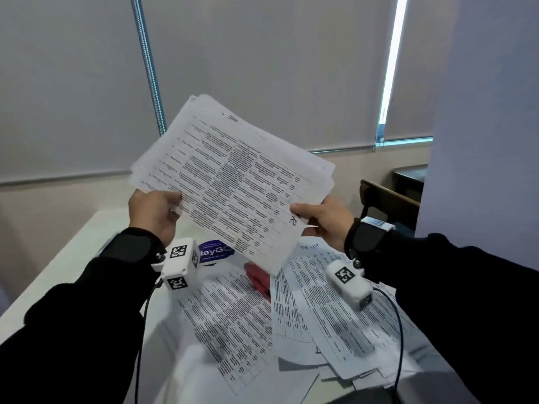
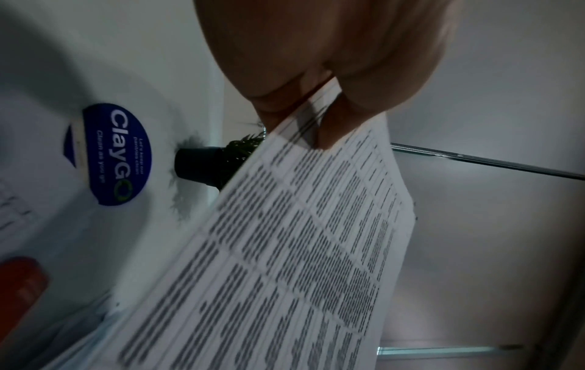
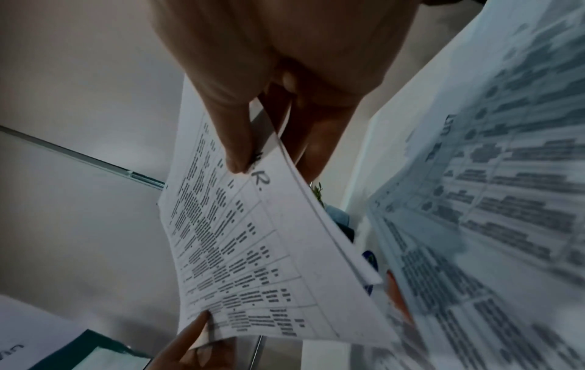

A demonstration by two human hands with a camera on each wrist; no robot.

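Pinched at the near left corner of the stack of printed sheets by the left hand: thumb on top, fingers curled underneath. Gripped at the stack's near right corner by the right hand in the same way, thumb tip pressed just beside a handwritten "R." on the top sheet. Held in the air between both hands, tilted, far edge higher than near edge, sheets slightly fanned at the far corners. Covered on top with a printed grid of text, too blurred to read.

Directly below the stack, on the white table: a red object, partly hidden and blurred. Below and just left of the stack, a round blue sticker reading "ClayGO". Below the stack toward the near side, loose printed sheets overlapping one another, one headed "TASK LIST". Beyond the stack's left corner, in the left wrist view, a small black pot with green leaves. Behind the stack, lowered grey roller blinds.
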